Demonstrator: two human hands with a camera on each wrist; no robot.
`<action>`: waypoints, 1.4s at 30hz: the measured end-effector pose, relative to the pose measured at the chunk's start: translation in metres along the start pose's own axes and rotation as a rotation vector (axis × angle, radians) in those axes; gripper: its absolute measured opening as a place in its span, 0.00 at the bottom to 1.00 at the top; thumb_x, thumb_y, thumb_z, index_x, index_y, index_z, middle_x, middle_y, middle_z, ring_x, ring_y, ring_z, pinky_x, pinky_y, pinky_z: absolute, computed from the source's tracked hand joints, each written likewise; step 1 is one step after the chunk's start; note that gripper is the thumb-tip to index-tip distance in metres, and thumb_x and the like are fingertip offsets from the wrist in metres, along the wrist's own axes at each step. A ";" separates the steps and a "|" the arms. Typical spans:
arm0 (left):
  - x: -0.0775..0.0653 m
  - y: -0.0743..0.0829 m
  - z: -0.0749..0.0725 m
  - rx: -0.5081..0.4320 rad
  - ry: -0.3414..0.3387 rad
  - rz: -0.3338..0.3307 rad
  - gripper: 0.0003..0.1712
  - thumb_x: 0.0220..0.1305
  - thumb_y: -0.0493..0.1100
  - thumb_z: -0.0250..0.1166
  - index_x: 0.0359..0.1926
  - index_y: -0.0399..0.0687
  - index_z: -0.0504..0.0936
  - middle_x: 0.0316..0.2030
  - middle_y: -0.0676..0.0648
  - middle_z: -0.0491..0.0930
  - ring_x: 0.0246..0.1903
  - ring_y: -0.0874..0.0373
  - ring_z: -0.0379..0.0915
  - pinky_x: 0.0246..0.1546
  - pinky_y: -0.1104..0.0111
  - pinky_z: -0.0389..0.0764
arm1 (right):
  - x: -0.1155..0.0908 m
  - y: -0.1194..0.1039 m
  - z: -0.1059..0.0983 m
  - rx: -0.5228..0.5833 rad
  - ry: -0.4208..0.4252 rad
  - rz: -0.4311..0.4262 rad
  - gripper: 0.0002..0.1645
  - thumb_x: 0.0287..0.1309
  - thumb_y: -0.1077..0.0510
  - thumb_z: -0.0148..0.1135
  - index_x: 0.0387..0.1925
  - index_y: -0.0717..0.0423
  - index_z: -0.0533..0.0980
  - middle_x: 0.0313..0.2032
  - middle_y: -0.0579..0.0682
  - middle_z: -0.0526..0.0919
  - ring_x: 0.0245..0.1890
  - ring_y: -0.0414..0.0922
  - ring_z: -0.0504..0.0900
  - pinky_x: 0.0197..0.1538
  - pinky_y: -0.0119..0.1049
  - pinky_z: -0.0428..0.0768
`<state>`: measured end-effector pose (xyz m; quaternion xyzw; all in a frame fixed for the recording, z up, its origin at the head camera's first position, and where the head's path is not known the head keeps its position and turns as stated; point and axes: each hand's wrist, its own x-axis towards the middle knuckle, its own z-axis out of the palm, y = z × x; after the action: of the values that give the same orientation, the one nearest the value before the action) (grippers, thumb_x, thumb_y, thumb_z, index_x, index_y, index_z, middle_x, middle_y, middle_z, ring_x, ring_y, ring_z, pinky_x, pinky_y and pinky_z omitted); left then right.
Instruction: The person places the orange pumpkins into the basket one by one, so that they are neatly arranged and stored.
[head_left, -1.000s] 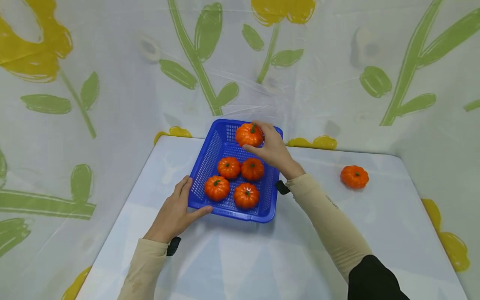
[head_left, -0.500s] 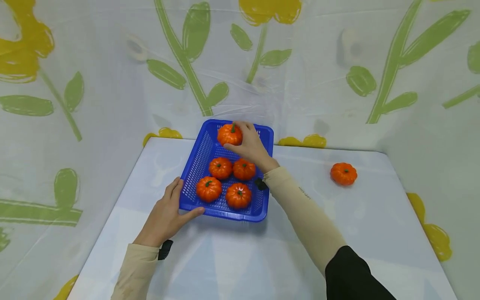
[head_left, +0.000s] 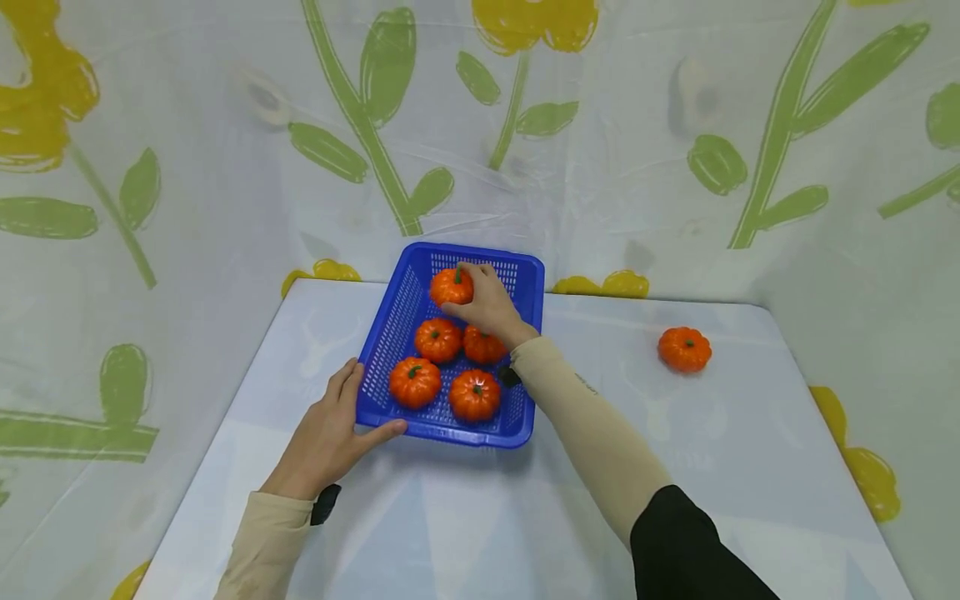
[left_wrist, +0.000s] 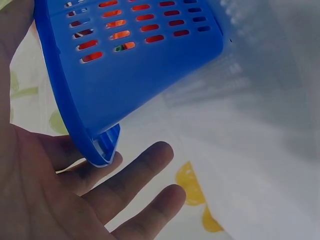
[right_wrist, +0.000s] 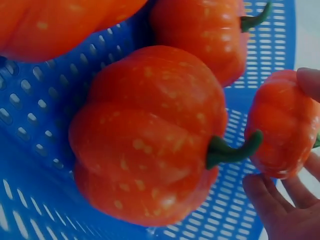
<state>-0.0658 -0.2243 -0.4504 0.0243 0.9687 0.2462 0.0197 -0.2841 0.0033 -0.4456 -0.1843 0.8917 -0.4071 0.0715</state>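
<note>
Head view: a pale, glossy surface (head_left: 480, 517) is seen, closed in behind and at both sides by white sheeting (head_left: 225, 167) printed with green stems, leaves and yellow flowers. The sheeting is hung close against the far edge and is wrinkled in places.

A blue perforated basket (head_left: 390, 333) is set toward the far middle of the surface. Four small orange pumpkins are laid in its near half, two by two: one (head_left: 415, 381) at near left, one (head_left: 474, 394) at near right, one (head_left: 438, 338) behind at left, and one (head_left: 480, 346) partly covered by the right wrist. A fifth pumpkin (head_left: 451, 286) is held in the far part of the basket by the right hand (head_left: 487, 304), whose fingers are curled round it from the right; whether it is resting on the basket floor cannot be told. In the right wrist view the same fruit (right_wrist: 280, 130) is seen pinched between fingertips (right_wrist: 265, 200) beside a larger-looking neighbour (right_wrist: 150, 135).

The left hand (head_left: 330, 437) is laid flat against the basket's near left corner, fingers straight and the thumb along the near rim; in the left wrist view the corner (left_wrist: 102, 150) is seen resting on the spread fingers (left_wrist: 130, 180).

A sixth pumpkin (head_left: 685, 348) is left alone on the surface, well apart to the right. The right forearm is stretched across the basket's near right corner.
</note>
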 end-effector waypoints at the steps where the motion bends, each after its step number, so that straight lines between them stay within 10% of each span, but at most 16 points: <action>1: 0.000 0.000 0.000 0.004 -0.002 0.002 0.69 0.56 0.80 0.61 0.79 0.34 0.49 0.77 0.32 0.48 0.67 0.29 0.62 0.65 0.41 0.68 | 0.001 0.001 0.001 -0.015 -0.003 -0.002 0.49 0.59 0.47 0.73 0.76 0.50 0.60 0.69 0.57 0.64 0.62 0.53 0.72 0.65 0.48 0.75; 42: 0.001 -0.001 -0.001 0.045 0.005 0.021 0.68 0.58 0.79 0.59 0.78 0.32 0.51 0.76 0.32 0.50 0.62 0.29 0.70 0.62 0.43 0.72 | 0.014 0.012 0.016 -0.083 -0.101 0.147 0.39 0.65 0.52 0.67 0.73 0.53 0.63 0.65 0.59 0.68 0.64 0.55 0.71 0.70 0.52 0.68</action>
<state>-0.0672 -0.2261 -0.4500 0.0344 0.9737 0.2247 0.0143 -0.2963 -0.0057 -0.4648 -0.1417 0.9142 -0.3536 0.1383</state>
